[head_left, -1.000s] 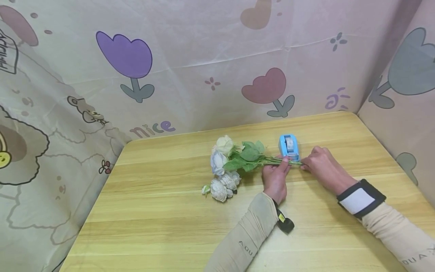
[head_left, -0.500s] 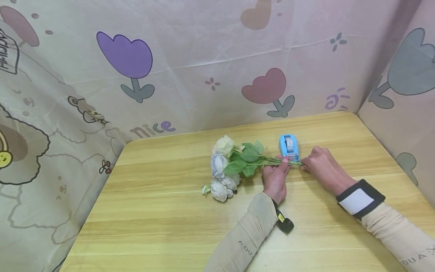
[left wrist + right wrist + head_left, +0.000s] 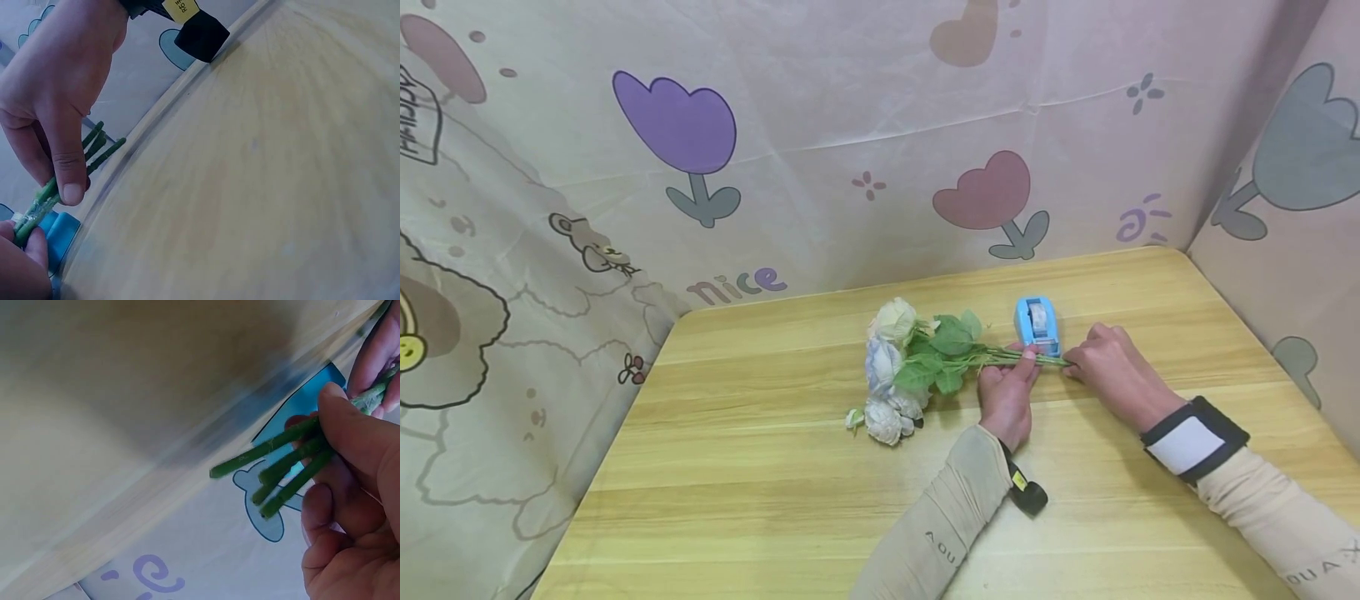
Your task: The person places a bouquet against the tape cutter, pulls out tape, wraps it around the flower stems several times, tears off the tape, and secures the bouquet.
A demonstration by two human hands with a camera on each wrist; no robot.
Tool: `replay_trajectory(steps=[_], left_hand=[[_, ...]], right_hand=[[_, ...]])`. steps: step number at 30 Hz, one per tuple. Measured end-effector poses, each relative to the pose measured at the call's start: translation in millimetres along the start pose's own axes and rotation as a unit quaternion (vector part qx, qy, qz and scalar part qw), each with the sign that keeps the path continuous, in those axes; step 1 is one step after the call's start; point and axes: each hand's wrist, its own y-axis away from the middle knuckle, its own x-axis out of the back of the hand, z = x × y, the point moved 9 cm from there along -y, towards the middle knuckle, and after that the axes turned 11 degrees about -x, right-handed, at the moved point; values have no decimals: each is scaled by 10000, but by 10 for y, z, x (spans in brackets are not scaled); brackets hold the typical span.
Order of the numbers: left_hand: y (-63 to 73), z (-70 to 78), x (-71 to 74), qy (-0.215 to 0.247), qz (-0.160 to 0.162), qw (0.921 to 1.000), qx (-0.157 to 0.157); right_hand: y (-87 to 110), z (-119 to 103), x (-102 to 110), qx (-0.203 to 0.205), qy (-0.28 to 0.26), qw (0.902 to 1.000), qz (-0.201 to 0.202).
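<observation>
A bunch of artificial flowers (image 3: 951, 337) lies sideways low over the table, with cream, pale blue and white blooms (image 3: 883, 362) at the left. My left hand (image 3: 1009, 400) pinches the green stems below the leaves. Close to the cut ends, my right hand (image 3: 1108, 367) grips the same stems between thumb and fingers; several stem ends (image 3: 269, 456) stick out past it in the right wrist view. Clear tape (image 3: 37, 209) wraps the stems between the two hands. Just behind the stems stands a light blue tape dispenser (image 3: 1037, 321) with a roll in it.
The wooden table (image 3: 737, 483) carries the flowers and dispenser. A small white-green bud (image 3: 854, 418) shows beside the white blooms. Patterned cloth (image 3: 820, 167) hangs along the table's back, left and right sides.
Both hands stay almost where they were on the stems. The blooms and leaves turn slightly, the pale blue bloom shifting a little.
</observation>
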Motion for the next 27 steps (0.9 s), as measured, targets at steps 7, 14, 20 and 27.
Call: replay_trajectory(steps=[7, 14, 20, 27], left_hand=[[12, -13, 24, -129, 202, 9997, 38], [11, -38, 39, -212, 292, 9993, 77], [22, -19, 30, -151, 254, 9996, 32], [14, -12, 23, -192, 228, 9996, 10]], right_hand=[[7, 16, -36, 31, 23, 9999, -115], [29, 95, -102, -566, -262, 9960, -645], [37, 188, -153, -1603, -725, 9768, -1223], [0, 248, -186, -2212, -1053, 9613, -1260]])
